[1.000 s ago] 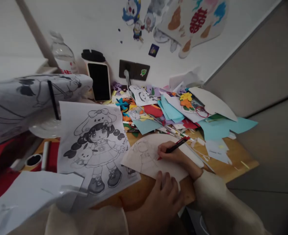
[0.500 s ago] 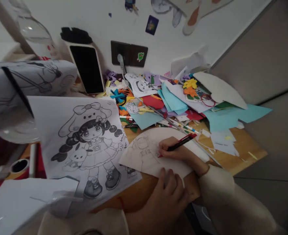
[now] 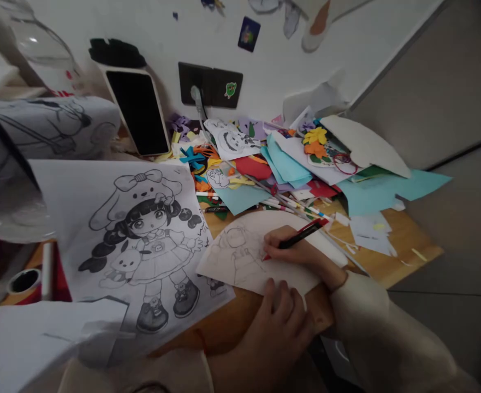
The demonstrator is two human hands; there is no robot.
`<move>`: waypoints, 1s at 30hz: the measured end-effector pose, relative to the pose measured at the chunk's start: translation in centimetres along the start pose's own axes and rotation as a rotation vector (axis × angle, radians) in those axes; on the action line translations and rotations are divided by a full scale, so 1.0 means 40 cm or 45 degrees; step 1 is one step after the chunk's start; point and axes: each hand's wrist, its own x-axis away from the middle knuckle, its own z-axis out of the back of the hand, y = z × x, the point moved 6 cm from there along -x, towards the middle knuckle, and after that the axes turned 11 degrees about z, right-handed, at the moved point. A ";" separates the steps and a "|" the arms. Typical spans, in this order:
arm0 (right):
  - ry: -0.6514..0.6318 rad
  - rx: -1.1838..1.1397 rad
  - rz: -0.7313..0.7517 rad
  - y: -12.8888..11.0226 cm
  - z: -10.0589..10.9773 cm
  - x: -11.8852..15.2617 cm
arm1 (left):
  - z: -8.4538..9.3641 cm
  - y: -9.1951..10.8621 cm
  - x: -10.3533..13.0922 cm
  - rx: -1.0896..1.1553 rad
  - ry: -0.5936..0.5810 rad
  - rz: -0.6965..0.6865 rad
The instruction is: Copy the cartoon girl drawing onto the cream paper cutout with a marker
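My right hand [image 3: 287, 244] grips a black and red pen [image 3: 303, 234], its red tip down on a white fan-shaped sheet of paper [image 3: 219, 267]. A faint sketch of a figure in a dress covers the left half of that sheet. With fingers spread, my left hand [image 3: 279, 322] lies on the sheet's lower edge. To the left is a large printed drawing [image 3: 154, 240] of a girl with braids and a puppy-eared hat, in black, grey and white.
Paper scraps [image 3: 256, 169] in many colours, with markers among them, heap along the wall. A dark-screened phone [image 3: 137, 112] leans at the back left, near a clear bottle [image 3: 46, 54]. A roll of tape [image 3: 24, 281] and a white sheet [image 3: 55, 333] lie at the left.
The whole view has shifted slightly, so most things sit a little further left. My right hand keeps the pen on the sheet near the sketch; my left hand stays in place.
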 end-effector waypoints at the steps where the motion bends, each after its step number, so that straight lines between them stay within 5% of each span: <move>1: 0.024 0.013 -0.020 0.002 0.006 0.001 | 0.000 0.000 0.000 -0.002 -0.005 -0.005; 30: -0.010 0.058 -0.024 0.032 0.007 0.013 | 0.017 -0.003 0.006 0.026 -0.006 0.003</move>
